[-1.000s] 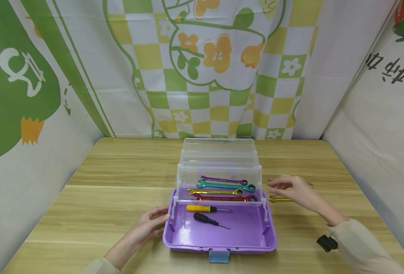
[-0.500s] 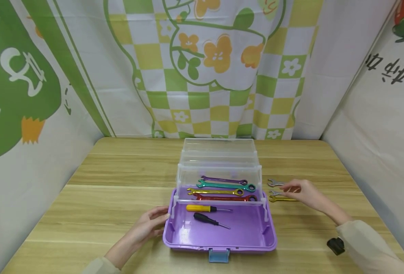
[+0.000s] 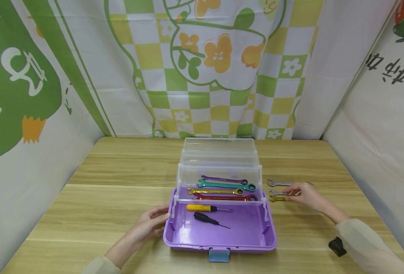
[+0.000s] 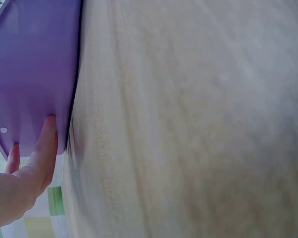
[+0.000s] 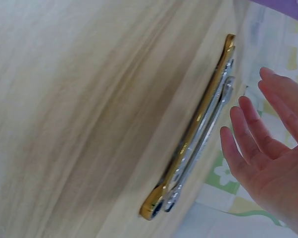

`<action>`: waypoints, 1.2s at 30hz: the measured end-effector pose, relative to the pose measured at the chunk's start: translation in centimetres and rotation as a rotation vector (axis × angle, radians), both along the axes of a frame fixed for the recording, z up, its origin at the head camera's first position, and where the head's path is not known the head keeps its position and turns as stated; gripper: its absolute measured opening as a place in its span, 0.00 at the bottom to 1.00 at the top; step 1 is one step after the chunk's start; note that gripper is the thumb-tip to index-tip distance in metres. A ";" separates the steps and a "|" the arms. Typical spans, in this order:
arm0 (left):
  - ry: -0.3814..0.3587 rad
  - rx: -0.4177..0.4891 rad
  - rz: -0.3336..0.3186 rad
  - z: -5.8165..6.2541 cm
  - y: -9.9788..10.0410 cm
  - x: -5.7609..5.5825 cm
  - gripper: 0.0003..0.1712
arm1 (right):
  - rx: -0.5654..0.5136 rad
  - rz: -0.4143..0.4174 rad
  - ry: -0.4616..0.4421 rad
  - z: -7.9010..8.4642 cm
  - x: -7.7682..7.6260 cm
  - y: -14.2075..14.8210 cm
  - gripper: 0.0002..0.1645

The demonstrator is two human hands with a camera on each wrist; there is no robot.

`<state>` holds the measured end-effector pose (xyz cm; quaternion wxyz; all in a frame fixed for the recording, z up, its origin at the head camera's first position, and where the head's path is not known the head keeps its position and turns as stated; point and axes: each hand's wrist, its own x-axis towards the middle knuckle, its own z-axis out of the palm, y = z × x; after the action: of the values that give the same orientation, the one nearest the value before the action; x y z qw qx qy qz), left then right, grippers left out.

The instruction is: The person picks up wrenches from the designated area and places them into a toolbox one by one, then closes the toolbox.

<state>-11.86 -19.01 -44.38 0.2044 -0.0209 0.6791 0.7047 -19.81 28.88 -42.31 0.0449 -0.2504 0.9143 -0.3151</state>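
Note:
My left hand [image 3: 147, 224] touches the left side of the purple toolbox [image 3: 219, 238]. In the left wrist view its fairly straight fingers [image 4: 42, 148] rest against the box wall. To the right of the box, my right hand [image 3: 304, 194] is over a gold combination wrench [image 3: 276, 198] and a silver wrench [image 3: 275, 193], hiding part of them. Another silver wrench [image 3: 280, 183] lies just behind. The right wrist view has the right hand [image 5: 268, 158] with loosely bent fingers spread beside the gold wrench [image 5: 194, 121], holding nothing visible.
The clear lifted tray [image 3: 219, 158] stands at the box's rear. Purple, teal [image 3: 226, 186], gold and red [image 3: 219, 198] wrenches lie there. Yellow [image 3: 198, 207] and black [image 3: 204, 218] screwdrivers lie in the box bottom. A blue latch [image 3: 219, 255] hangs in front; curtains surround the table.
My right hand has moved right and slightly nearer me, from beside the box to over the gold and silver wrenches, uncovering the rear silver wrench's end. The left hand stays at the box.

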 end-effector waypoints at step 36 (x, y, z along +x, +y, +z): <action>-0.001 0.004 -0.007 -0.1 0.0 0.0 0.36 | 0.080 -0.019 -0.004 -2.4 -1.0 0.0 0.10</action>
<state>-11.87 -19.05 -44.44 0.2071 -0.0184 0.6777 0.7053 -20.78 28.88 -44.75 0.0535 -0.2391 0.9284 -0.2792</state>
